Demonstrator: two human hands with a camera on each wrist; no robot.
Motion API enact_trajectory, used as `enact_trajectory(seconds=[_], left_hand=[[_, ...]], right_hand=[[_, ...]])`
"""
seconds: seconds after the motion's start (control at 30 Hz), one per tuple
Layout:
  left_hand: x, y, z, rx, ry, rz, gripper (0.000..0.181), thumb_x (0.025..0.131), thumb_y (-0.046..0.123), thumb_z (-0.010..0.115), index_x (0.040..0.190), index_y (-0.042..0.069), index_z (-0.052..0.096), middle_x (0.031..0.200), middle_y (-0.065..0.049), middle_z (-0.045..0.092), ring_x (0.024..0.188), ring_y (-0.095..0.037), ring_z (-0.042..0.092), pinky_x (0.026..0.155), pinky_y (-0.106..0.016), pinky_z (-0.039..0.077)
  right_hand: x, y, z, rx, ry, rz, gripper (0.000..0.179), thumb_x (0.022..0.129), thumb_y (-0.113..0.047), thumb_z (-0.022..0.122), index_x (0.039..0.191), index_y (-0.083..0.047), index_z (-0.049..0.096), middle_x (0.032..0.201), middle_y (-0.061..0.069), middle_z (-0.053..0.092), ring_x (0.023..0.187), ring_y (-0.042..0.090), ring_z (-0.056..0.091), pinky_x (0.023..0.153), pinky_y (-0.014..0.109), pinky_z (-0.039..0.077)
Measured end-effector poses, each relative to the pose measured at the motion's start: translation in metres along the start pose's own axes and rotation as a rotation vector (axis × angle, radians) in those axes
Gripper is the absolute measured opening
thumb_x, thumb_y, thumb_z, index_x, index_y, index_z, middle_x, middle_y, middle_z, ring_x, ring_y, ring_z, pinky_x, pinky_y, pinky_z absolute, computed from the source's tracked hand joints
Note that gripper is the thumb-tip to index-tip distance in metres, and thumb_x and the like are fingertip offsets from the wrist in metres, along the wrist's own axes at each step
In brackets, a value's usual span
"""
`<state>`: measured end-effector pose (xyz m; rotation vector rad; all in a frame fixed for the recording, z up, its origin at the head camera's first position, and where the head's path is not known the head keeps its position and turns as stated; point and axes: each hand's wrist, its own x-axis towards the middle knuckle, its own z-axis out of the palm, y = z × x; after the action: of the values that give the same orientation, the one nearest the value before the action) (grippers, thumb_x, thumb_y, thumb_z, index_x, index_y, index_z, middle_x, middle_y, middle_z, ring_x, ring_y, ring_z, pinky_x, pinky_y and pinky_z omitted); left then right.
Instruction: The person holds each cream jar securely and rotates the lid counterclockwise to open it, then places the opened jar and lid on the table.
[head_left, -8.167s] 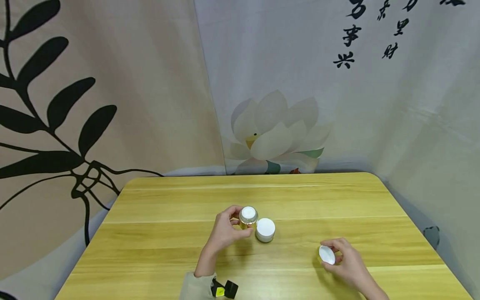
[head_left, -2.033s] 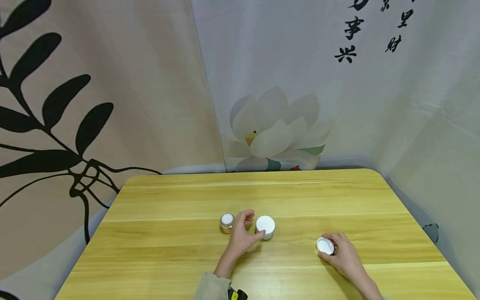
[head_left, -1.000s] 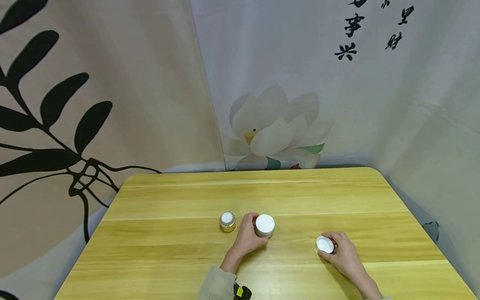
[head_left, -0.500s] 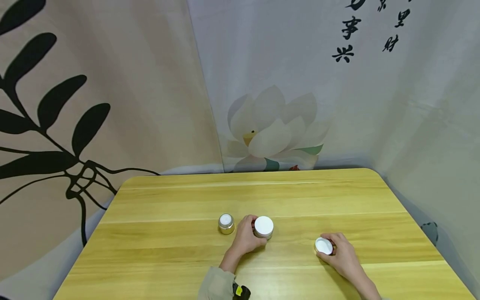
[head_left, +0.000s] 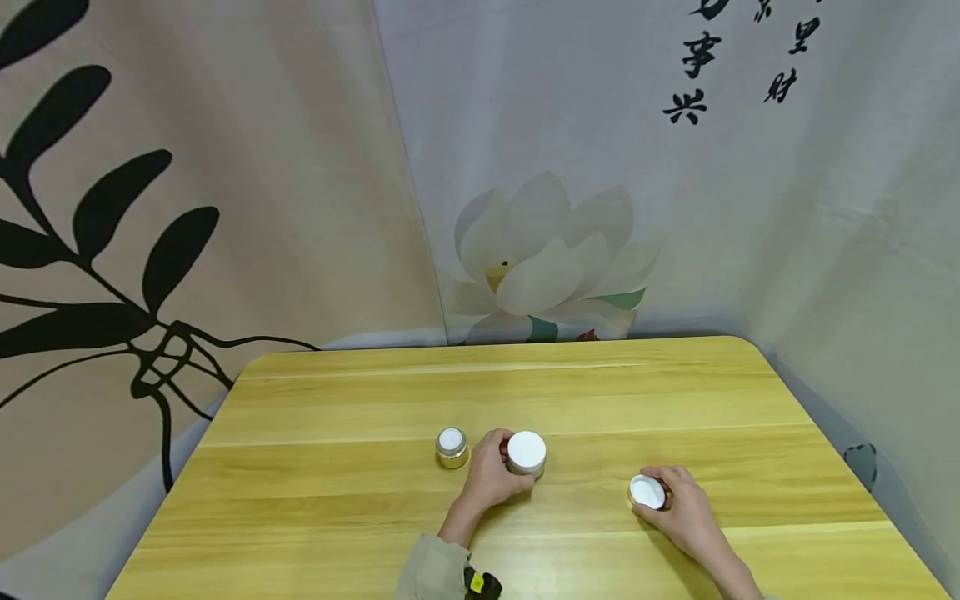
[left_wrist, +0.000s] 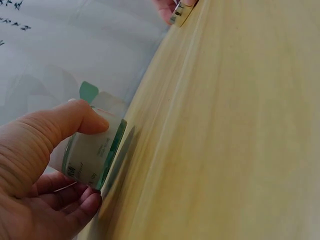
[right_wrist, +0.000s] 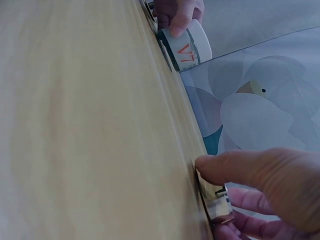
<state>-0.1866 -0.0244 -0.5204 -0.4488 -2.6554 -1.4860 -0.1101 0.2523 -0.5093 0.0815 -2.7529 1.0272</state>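
My left hand point(head_left: 491, 477) grips a white cream jar point(head_left: 527, 452) by its sides, its white lid on top. In the left wrist view the thumb presses the jar's printed label point(left_wrist: 90, 155); in the right wrist view red "V7" lettering shows on the jar point(right_wrist: 186, 52). A small gold glass jar point(head_left: 452, 450) with a white inner cover, its outer lid off, stands just left of that hand. Farther right, my right hand point(head_left: 686, 512) pinches a gold jar lid point(head_left: 648, 492) by its rim, white inside facing up. The lid is at the tabletop.
The wooden table point(head_left: 360, 517) has rounded far corners. A printed curtain point(head_left: 315, 167) hangs close behind its far edge. A black wrist strap device point(head_left: 483, 583) sits at the left sleeve point(head_left: 433, 571).
Earlier my left hand held the gold jar beside the white one; it set that jar down at left, then took hold of the white jar. The tilted lid in my right hand now lies flat.
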Motion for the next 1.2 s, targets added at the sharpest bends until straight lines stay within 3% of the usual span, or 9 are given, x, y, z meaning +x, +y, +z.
enact_trajectory(seconds=[0.33,0.67,0.9,1.2], left_hand=[[-0.002,0.006,-0.009,-0.003,0.022,0.013,0.054,0.056,0.009,0.079,0.105,0.000,0.057,0.097,-0.005,0.056,0.090,-0.020,0.055,0.077,-0.030,0.048],[0.001,0.027,-0.029,-0.117,0.054,0.027,0.053,0.059,0.002,0.078,0.108,-0.001,0.057,0.100,-0.010,0.060,0.091,-0.024,0.056,0.070,-0.029,0.051],[0.006,0.044,-0.039,-0.149,0.086,-0.002,0.053,0.059,0.002,0.078,0.108,-0.001,0.057,0.100,-0.009,0.060,0.092,-0.022,0.055,0.070,-0.027,0.052],[0.017,0.061,-0.051,-0.145,0.139,0.016,0.054,0.060,0.005,0.077,0.109,-0.003,0.057,0.099,-0.012,0.060,0.090,-0.024,0.055,0.072,-0.033,0.054]], right_hand=[[-0.001,0.000,0.000,0.004,-0.013,0.011,0.045,0.062,-0.003,0.084,0.102,0.003,0.064,0.095,0.013,0.056,0.082,0.021,0.055,0.059,0.020,0.047],[-0.002,0.000,0.001,0.001,-0.010,0.015,0.044,0.062,-0.004,0.084,0.102,0.002,0.064,0.095,0.013,0.056,0.081,0.020,0.054,0.059,0.020,0.047],[-0.001,0.000,0.000,-0.006,-0.002,0.000,0.045,0.062,-0.004,0.084,0.102,0.003,0.064,0.094,0.013,0.056,0.081,0.021,0.054,0.058,0.020,0.046],[0.000,0.000,0.001,-0.025,0.001,-0.015,0.045,0.062,-0.004,0.084,0.102,0.003,0.064,0.094,0.012,0.057,0.081,0.020,0.054,0.059,0.020,0.046]])
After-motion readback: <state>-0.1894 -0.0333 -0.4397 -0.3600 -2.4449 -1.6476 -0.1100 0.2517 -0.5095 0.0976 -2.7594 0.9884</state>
